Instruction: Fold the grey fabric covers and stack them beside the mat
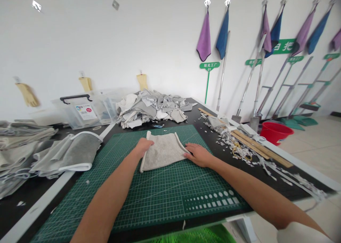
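A light grey piece of fabric (166, 150) with rolled or hemmed side edges lies on the green cutting mat (157, 189). My left hand (144, 147) grips its left edge, fingers closed with the thumb on top. At the opposite edge, my right hand (197, 155) pinches the cloth between thumb and fingers. The fabric stretches between both hands, its lower edge slightly curved. Just beyond the mat's far edge lies a small blue tool (157, 126), too small to make out fully.
Behind the mat rises a heap of grey fabric scraps (157, 106), beside a clear plastic box (87, 111). Folded grey cloths (77, 150) are piled at left. Wooden rulers (261, 149) and white shreds (226, 138) line the right edge. A red bucket (277, 132) stands beyond.
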Demonstrator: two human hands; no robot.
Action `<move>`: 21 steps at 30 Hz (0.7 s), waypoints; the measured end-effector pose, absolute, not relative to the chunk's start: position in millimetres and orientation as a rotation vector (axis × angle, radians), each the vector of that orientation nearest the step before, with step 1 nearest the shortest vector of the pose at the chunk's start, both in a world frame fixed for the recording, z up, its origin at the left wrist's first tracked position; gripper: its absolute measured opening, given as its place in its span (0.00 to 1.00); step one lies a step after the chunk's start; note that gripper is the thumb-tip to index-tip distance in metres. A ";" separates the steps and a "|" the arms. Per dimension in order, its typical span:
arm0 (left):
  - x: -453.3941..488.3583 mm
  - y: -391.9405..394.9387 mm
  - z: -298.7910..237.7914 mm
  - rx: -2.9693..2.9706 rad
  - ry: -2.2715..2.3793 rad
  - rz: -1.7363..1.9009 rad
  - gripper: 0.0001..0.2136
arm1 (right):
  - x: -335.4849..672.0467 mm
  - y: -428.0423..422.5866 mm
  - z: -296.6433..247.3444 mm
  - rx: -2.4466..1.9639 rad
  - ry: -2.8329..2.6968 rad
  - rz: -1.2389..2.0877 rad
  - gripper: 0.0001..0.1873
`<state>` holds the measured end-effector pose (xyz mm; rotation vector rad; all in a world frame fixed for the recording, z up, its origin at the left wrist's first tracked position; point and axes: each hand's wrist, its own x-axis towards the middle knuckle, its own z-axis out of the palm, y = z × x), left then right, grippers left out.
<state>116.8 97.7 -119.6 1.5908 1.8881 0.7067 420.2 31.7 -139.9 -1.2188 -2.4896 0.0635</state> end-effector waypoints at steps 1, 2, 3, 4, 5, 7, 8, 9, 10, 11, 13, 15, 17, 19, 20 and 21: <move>118.2 95.9 -116.7 1.618 1.869 0.727 0.15 | 420.0 31.4 -139.1 -1.212 -2.491 0.066 0.24; 119.9 94.0 -113.1 1.655 1.852 0.749 0.14 | 419.8 31.0 -138.4 -1.207 -2.491 0.068 0.23; 121.9 92.1 -109.0 1.699 1.837 0.769 0.13 | 419.6 30.8 -137.8 -1.202 -2.492 0.070 0.23; 124.0 90.3 -104.7 1.748 1.827 0.785 0.13 | 419.4 30.6 -137.6 -1.198 -2.493 0.070 0.23; 126.2 88.8 -100.4 1.795 1.822 0.792 0.13 | 419.3 30.6 -137.8 -1.198 -2.491 0.068 0.24; 130.3 86.5 -93.2 1.873 1.834 0.784 0.13 | 419.2 30.7 -139.2 -1.215 -2.475 0.061 0.25; 131.8 85.8 -90.9 1.897 1.851 0.773 0.13 | 419.2 30.9 -140.2 -1.232 -2.459 0.055 0.26; 132.8 85.2 -89.6 1.909 1.874 0.758 0.14 | 419.3 31.0 -141.2 -1.252 -2.442 0.049 0.27; 133.1 84.7 -89.2 1.911 1.899 0.741 0.15 | 419.4 31.1 -142.1 -1.270 -2.424 0.044 0.28; 132.6 83.9 -89.6 1.903 1.922 0.720 0.16 | 419.5 31.0 -142.8 -1.281 -2.412 0.041 0.30; 129.5 81.4 -91.5 1.866 1.949 0.661 0.18 | 419.4 30.4 -142.8 -1.272 -2.416 0.039 0.31; 124.3 76.8 -92.7 1.825 1.941 0.585 0.21 | 419.0 29.4 -141.4 -1.233 -2.448 0.033 0.30; 118.3 70.5 -91.6 1.781 1.839 0.477 0.23 | 418.3 28.1 -139.3 -1.189 -2.483 0.011 0.30; 112.2 63.8 -88.0 1.716 1.618 0.378 0.28 | 417.5 26.9 -137.6 -1.142 -2.512 -0.020 0.30; 109.2 61.0 -85.8 1.675 1.500 0.347 0.32 | 417.1 26.4 -137.0 -1.117 -2.527 -0.036 0.30; 106.3 58.7 -83.6 1.631 1.395 0.333 0.35 | 416.8 25.9 -136.6 -1.092 -2.543 -0.050 0.30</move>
